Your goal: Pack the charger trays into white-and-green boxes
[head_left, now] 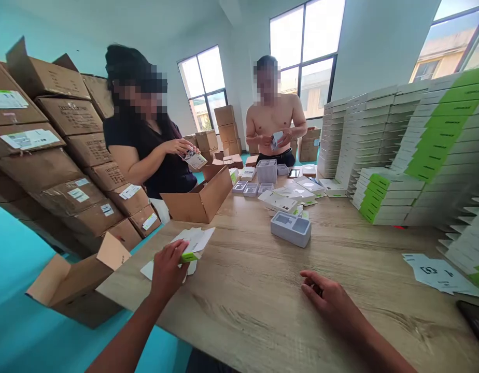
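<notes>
At the table's left edge my left hand (168,267) is closed around a white-and-green carton (198,241), which looks unfolded at one end. Other flat white cartons (148,270) lie beneath it. My right hand (327,292) is over the right part of the wooden table (247,305), its fingers loosely curled and the thumb apart, holding nothing. Beyond it stands a grey tray (291,230) with moulded compartments. Whether the right fingertips touch the tabletop I cannot tell.
Tall stacks of white-and-green boxes (434,140) line the right side, near a flat printed sheet (434,272) and a dark phone-like object (475,321). An open brown carton (202,199) sits ahead. Two co-workers (154,134) handle small packages across the table. Cartons (80,150) are piled at left.
</notes>
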A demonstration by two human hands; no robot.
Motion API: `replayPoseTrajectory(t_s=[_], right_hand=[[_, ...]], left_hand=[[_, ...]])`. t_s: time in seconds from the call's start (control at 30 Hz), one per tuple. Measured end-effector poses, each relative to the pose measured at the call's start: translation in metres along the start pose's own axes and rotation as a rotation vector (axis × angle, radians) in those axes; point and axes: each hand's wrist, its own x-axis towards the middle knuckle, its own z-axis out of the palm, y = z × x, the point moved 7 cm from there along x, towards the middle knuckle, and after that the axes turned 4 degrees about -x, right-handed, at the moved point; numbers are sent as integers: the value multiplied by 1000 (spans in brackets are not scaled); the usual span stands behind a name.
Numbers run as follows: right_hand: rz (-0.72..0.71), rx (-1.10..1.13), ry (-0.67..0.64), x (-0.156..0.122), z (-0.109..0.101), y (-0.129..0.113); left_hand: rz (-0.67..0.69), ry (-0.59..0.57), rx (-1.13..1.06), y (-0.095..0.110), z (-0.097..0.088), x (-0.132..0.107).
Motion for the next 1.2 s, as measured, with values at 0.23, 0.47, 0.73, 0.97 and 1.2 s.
replayPoseTrajectory(t_s=[0.23, 0.47, 0.73, 0.97, 1.2], right_hand=[[17, 36, 21, 1, -4, 0], [3, 24, 4, 2, -8, -4], [100, 499, -119, -4, 7, -17], [279, 741, -26, 5, 16, 0], [329, 870, 88, 1, -15, 17]], left_hand=[[-43, -72, 385, -42, -18, -9], [271, -203, 386, 27, 31, -16], [682, -142, 145, 164, 68, -43], [748, -63, -62, 215, 80, -45], [405, -130, -26, 110, 74, -11]])
